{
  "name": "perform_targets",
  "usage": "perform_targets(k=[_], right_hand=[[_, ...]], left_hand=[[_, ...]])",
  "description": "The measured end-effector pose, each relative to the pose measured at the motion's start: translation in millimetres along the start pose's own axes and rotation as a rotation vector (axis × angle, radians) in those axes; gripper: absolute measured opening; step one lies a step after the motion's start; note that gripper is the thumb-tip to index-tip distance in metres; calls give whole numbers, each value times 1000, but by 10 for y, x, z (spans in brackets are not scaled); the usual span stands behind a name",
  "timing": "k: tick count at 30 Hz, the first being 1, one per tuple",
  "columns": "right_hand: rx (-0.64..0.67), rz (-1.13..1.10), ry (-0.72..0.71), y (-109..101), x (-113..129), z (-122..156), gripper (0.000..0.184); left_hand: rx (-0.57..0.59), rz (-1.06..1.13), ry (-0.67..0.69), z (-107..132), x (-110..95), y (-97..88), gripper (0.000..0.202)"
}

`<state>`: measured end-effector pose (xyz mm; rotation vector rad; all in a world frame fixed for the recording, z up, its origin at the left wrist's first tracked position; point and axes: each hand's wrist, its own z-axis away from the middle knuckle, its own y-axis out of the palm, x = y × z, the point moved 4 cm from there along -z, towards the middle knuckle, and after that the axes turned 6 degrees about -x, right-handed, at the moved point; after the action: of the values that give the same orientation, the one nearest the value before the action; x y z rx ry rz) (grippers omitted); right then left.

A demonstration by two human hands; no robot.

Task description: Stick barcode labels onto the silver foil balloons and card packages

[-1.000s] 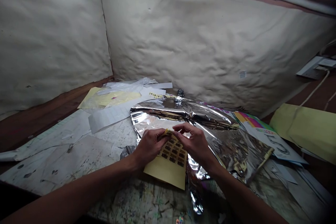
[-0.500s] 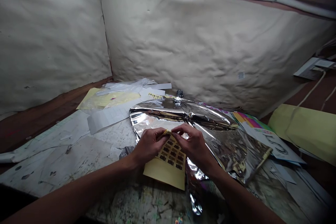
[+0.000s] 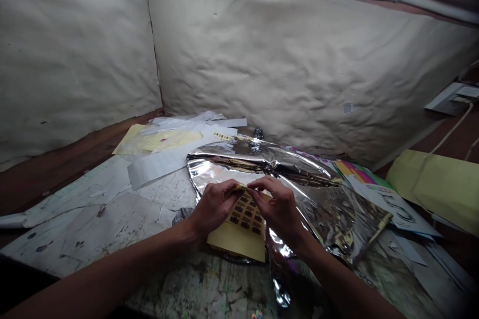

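A yellow sticker sheet [image 3: 237, 241] with rows of small dark printed labels hangs tilted between my hands. My left hand [image 3: 214, 205] pinches its top edge between thumb and fingers. Right beside it, my right hand [image 3: 277, 204] is closed on the same top edge, thumb against fingertips. Whether a label is peeling there is too small to tell. Beneath and behind the sheet lies a large shiny silver foil balloon [image 3: 318, 204], flat and wrinkled, its narrow tail [image 3: 280, 291] trailing toward me.
White paper strips [image 3: 160, 164] and clear plastic film [image 3: 187, 122] lie at the back left of the stained table [image 3: 187, 279]. A colourful printed packet [image 3: 389, 202] rests at the right, near a yellow sheet [image 3: 434, 187]. Covered walls rise behind.
The lower end of the sticker sheet has risen slightly and tilted. Both hands keep their pinch at the top edge. The whole view has shifted a little.
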<state>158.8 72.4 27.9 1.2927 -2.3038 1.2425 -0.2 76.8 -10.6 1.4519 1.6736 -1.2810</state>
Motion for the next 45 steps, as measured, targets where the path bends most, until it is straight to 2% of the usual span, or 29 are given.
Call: perform_targets(k=[5, 21, 25, 31, 35, 37, 41, 45], right_hand=[[-9, -7, -20, 7, 17, 10, 6], [-33, -70, 10, -58, 65, -10, 5], [-41, -53, -26, -63, 77, -4, 6], [-60, -81, -46, -24, 72, 12, 10], [-65, -99, -25, -27, 50, 0, 10], [-81, -87, -35, -47, 36, -10, 9], [-124, -55, -87, -115, 21, 19, 10], [-57, -139, 41, -202, -17, 180, 7]], left_hand=[[-13, -11, -10, -4, 17, -12, 22], [-78, -149, 134, 0, -27, -70, 26], [-69, -124, 67, -13, 9, -76, 28], [-41, 51, -106, -36, 53, -79, 37], [-37, 79, -132, -58, 81, -86, 39], [-15, 83, -137, -71, 85, -89, 40], [145, 137, -82, -81, 7, -60, 34], [169, -48, 21, -68, -47, -45, 34]])
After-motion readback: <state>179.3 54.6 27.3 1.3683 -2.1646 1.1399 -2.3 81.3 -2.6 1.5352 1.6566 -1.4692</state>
